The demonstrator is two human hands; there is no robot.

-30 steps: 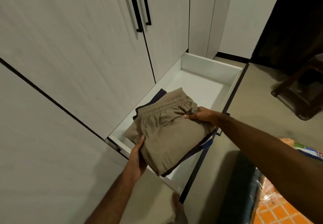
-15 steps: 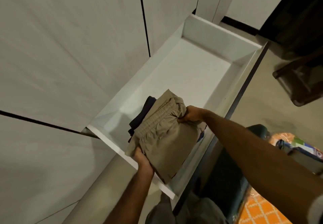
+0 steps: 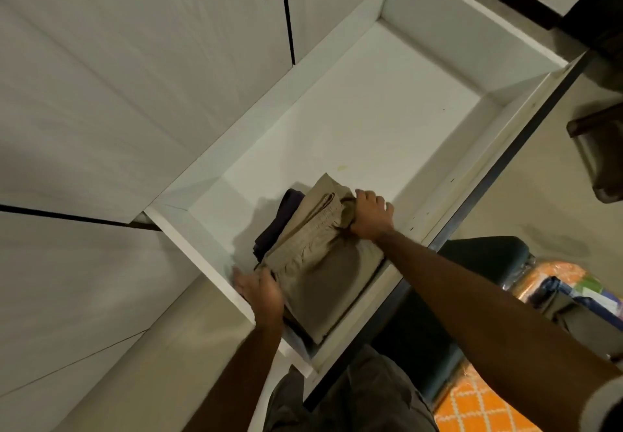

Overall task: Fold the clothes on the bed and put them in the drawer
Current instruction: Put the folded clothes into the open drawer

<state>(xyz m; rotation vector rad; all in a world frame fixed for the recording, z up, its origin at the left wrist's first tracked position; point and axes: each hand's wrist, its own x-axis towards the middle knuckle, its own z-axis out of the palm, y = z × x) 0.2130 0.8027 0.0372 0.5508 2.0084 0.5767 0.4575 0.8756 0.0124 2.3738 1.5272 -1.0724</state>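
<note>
Both hands on the folded khaki shorts [image 3: 317,263] atop a dark garment [image 3: 279,222], low in the drawer's [image 3: 472,168] near corner: left hand [image 3: 261,291] clutching one edge, right hand [image 3: 371,214] gripping the waistband.

Clothes: folded tan shorts [image 3: 317,269], elastic waistband showing, are stacked on a dark navy garment [image 3: 276,226].
Drawer: the white drawer [image 3: 435,43] is pulled open; the stack is seen at its near end.
</note>
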